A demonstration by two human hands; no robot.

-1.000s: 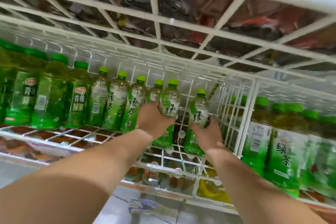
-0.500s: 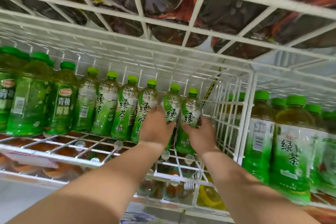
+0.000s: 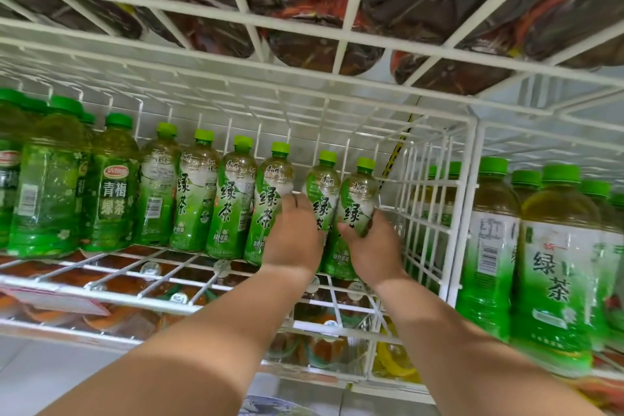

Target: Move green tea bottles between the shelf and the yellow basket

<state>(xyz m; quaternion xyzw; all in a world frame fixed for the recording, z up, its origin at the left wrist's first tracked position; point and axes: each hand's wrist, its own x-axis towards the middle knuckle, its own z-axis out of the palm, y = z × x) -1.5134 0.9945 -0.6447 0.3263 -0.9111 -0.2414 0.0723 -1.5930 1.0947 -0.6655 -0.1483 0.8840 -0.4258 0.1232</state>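
Note:
A row of small green tea bottles with light green caps stands on the white wire shelf. My left hand is wrapped around one green tea bottle near the right end of the row. My right hand grips the last green tea bottle beside it, close to the wire divider. Both bottles stand upright and nearly touch each other. Left of them stand three more of the same bottles. The yellow basket is not in view.
Larger green bottles fill the shelf's left part. Behind the divider on the right stand big green tea bottles. A wire shelf with dark bottles hangs low overhead. Orange-capped drinks lie on the shelf below.
Both hands have carried their bottles leftward into the row and closer together. The gap between the two held bottles has closed, and the view has tilted upward.

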